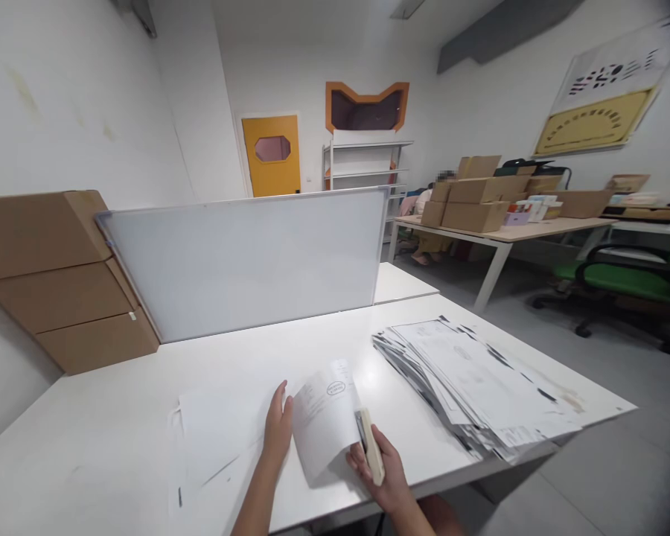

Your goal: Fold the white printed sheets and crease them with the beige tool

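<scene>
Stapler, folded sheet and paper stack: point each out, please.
stapler point(371, 447), head view, middle of its cream body in the right hand.
folded sheet point(324, 420), head view, centre of its raised page.
paper stack point(474, 380), head view, top sheet.

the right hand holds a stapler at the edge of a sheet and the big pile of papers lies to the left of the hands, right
Not quite. The right hand does hold a stapler at the edge of the sheet, but the pile of papers lies to the right of the hands, near the table's right end. The head view shows it.
</scene>
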Tool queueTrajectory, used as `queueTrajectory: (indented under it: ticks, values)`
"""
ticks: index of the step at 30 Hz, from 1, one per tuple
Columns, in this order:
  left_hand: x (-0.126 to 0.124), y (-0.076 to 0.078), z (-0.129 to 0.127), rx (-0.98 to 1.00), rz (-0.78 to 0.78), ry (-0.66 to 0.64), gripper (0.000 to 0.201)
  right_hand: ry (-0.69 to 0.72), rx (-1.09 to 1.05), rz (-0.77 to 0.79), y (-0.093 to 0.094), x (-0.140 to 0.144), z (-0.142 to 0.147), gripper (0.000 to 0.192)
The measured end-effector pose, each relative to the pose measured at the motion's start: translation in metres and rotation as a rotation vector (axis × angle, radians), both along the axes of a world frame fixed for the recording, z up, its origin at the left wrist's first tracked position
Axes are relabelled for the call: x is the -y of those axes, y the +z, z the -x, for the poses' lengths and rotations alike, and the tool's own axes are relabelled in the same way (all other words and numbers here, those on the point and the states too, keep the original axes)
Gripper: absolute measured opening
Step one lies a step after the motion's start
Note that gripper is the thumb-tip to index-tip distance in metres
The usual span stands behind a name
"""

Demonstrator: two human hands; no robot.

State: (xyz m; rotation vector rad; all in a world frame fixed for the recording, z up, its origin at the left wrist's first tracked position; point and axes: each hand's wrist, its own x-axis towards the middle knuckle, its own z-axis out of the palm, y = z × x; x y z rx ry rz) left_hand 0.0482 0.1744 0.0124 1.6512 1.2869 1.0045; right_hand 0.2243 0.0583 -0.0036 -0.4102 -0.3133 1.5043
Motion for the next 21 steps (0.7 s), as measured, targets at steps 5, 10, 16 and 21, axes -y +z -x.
queueTrajectory:
  ticks: [5,10,16,21]
  values:
    - [0.003,-0.004,-0.004,-0.227,-0.146,-0.210,0.055,0.071,0.032,0.021,0.000,0.000,-0.003,0.035]
    - [0.009,0.004,-0.006,-0.046,-0.159,-0.217,0.048,0.223,0.191,0.018,-0.001,0.005,0.002,0.045]
    - [0.014,0.016,0.002,0.486,0.049,-0.130,0.045,0.117,0.175,0.055,0.004,0.006,0.000,0.044]
    - [0.014,0.024,0.011,0.991,0.323,-0.015,0.063,0.039,0.102,0.047,0.007,0.006,-0.001,0.033]
